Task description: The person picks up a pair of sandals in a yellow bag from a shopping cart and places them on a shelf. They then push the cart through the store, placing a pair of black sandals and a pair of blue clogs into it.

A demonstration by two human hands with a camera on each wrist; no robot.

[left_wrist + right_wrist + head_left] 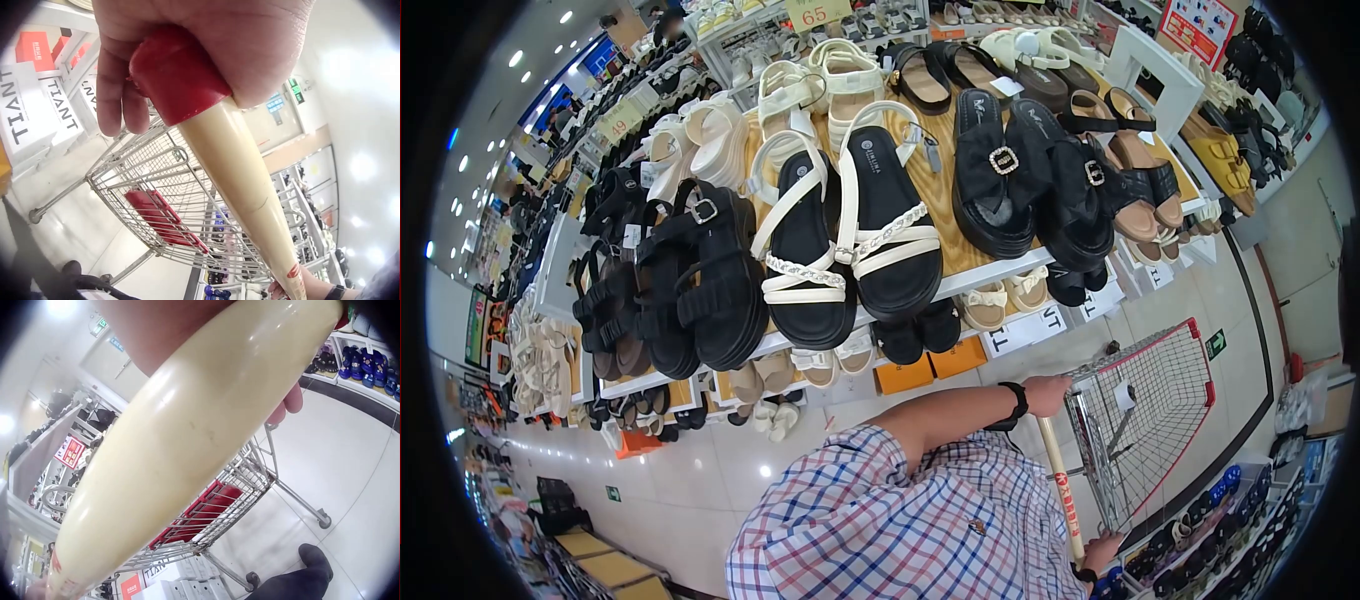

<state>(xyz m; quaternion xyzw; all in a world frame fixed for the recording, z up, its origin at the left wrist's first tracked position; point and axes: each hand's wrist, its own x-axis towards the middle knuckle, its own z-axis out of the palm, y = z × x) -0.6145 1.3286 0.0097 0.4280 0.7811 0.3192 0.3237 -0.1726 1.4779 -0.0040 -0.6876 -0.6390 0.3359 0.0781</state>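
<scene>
A shopping cart (1145, 420) with a wire basket and red trim stands at the lower right of the head view. My left hand (1048, 395) rests over one end of its cream handle (1060, 480). In the left wrist view the palm sits on the handle's red end cap (181, 81), with fingers bent down over the far side. Toward the handle's other end, my right hand (1103, 550) holds the bar. Its fingertips (290, 403) show past the bar in the right wrist view; the bar hides most of that hand.
Beside the cart stands a display table with white strappy sandals (890, 230), black bow slides (995, 170) and black buckled sandals (715, 280). White shoe boxes (1025, 330) and orange boxes (930, 370) sit beneath. Another shoe shelf (1230, 520) lines the cart's other side.
</scene>
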